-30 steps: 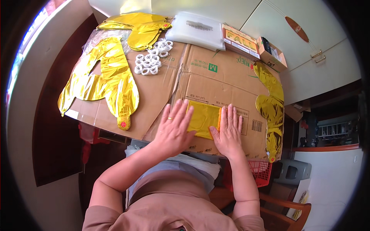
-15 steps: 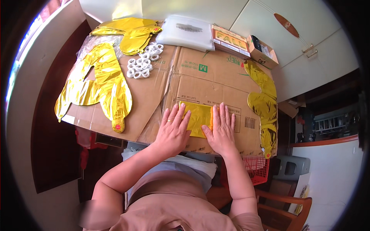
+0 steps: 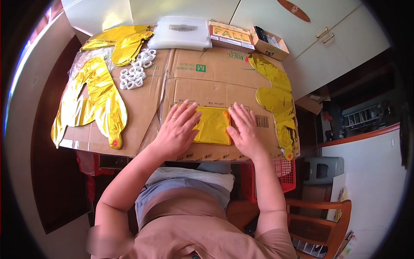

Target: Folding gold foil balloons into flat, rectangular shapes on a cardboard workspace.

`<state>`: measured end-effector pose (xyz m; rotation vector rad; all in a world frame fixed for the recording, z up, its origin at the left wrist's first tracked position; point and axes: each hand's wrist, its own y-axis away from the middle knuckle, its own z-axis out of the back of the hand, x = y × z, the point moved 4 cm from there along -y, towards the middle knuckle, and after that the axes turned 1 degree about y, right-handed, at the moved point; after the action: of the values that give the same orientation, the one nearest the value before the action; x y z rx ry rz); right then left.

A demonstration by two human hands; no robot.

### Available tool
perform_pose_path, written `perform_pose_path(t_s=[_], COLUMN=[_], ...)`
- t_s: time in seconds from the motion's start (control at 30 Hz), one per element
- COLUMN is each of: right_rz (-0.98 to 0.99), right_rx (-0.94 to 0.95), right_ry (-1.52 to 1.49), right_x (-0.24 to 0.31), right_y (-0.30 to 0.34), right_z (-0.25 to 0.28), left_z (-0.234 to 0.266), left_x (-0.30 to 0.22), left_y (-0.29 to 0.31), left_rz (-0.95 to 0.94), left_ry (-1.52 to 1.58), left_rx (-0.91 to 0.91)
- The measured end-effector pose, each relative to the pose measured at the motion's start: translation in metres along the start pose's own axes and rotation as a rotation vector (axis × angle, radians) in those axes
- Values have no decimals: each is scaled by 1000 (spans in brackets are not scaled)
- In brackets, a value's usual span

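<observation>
A flat rectangular gold packet [image 3: 212, 126], with an orange strip along its right end, lies on the cardboard in front of me. My left hand [image 3: 176, 133] rests over its left edge, fingers stretched out. My right hand [image 3: 246, 131] is at its right edge, fingers straight and lightly spread, with the thumb at the corner. Neither hand grips it. To the left lies a flat A-shaped gold foil balloon [image 3: 111, 97]. A curvy gold foil balloon [image 3: 276, 95] lies along the right edge.
The cardboard sheet [image 3: 207, 93] covers the table. Toward the back are more gold foil balloons [image 3: 125, 52], white ribbon rings [image 3: 131, 77], a stack of clear plastic bags [image 3: 181, 41], a printed box [image 3: 230, 35] and a small open box [image 3: 271, 47]. A red basket [image 3: 288, 175] stands below the right edge.
My hands have drawn apart to the packet's two sides, so more of its gold face shows. The whole view has shifted, with the table now farther left and up.
</observation>
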<state>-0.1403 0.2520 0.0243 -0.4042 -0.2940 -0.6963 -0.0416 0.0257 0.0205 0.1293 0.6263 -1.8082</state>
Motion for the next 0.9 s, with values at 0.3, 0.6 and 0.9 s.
perform_pose_path(t_s=[0.3,0.6,0.9], right_rz=[-20,-57,-94], right_rx=[181,181,66], right_ry=[168,153,152], right_x=[6,-1,16], right_y=[15,15,2], right_z=[-18,-12,-7], left_z=[-22,-28,-30], left_x=[1,3,5], left_y=[-2,0,0], left_rz=[-55,-70,-54], left_ry=[-114,-170,-203], left_rx=[159,156,152])
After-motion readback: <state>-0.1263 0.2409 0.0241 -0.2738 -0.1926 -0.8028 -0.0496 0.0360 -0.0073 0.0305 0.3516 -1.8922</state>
